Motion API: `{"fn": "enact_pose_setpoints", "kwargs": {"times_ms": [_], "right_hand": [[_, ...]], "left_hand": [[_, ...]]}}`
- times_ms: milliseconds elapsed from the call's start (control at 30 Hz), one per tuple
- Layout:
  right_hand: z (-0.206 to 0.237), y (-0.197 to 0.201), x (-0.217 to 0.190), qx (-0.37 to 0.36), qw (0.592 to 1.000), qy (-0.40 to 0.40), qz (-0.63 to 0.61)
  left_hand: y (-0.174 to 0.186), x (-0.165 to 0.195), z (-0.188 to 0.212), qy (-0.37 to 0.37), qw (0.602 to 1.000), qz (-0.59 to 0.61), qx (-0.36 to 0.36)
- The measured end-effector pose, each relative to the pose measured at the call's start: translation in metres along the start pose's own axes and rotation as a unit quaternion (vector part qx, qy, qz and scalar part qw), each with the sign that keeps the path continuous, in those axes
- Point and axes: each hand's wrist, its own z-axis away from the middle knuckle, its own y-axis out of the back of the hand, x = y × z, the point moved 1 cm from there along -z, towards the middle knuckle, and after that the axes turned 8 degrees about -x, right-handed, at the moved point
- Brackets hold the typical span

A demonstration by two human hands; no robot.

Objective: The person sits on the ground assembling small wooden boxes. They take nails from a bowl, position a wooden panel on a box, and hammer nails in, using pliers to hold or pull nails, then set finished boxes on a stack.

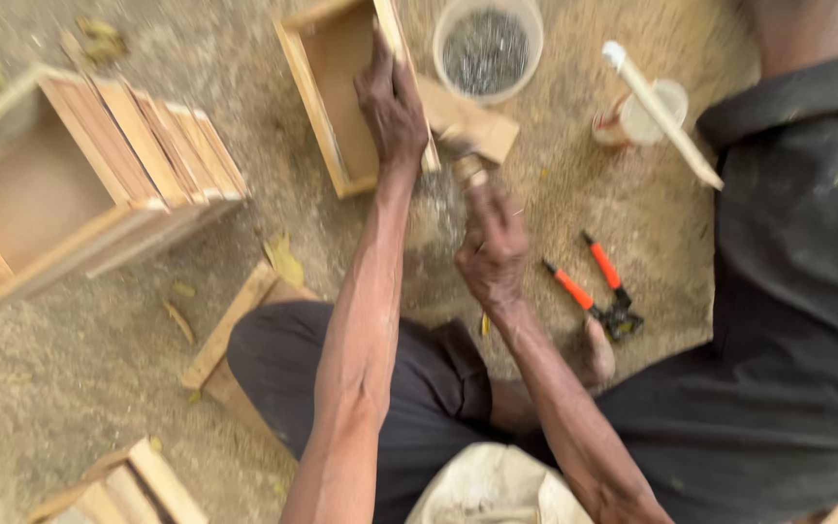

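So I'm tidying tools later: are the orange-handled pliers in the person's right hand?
No, the orange-handled pliers lie on the sandy ground, apart from the right hand, which grips a blurred hammer handle.

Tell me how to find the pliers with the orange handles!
Start at the open wooden box that the left hand grips, then drop to the right hand below it. On the sandy ground just right of that hand lie the pliers, the only thing there with bright orange handles.
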Motion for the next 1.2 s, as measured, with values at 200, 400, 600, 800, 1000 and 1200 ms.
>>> {"fn": "enact_pose_setpoints", "kwargs": {"times_ms": [200, 400, 600, 800, 1000, 1200], "right_hand": [[-0.002, -0.002, 0.001, 0.031, 0.998, -0.022, -0.051], [-0.004, 0.008, -0.008, 0.000, 1.000, 0.007, -0.010], [-0.006, 0.006, -0.005, -0.006, 1.000, -0.011, -0.015], [-0.004, 0.010, -0.007, 0.027, 1.000, 0.009, 0.004], [-0.003, 0.006, -0.002, 0.023, 1.000, 0.004, 0.007], [-0.002, 0.001, 0.002, -0.040, 0.999, -0.035, 0.012]], "left_hand": [[0.000, -0.001, 0.002, 0.078, 0.996, 0.026, -0.046], [0.005, 0.004, 0.001, -0.019, 1.000, -0.013, 0.002], [0.003, 0.002, 0.001, 0.071, 0.996, 0.023, -0.052], [0.002, -0.001, 0.002, 0.043, 0.998, 0.026, -0.043], [0.004, 0.002, -0.003, -0.004, 1.000, 0.027, -0.007], [0.004, 0.000, 0.001, 0.045, 0.995, 0.085, -0.031]]}}
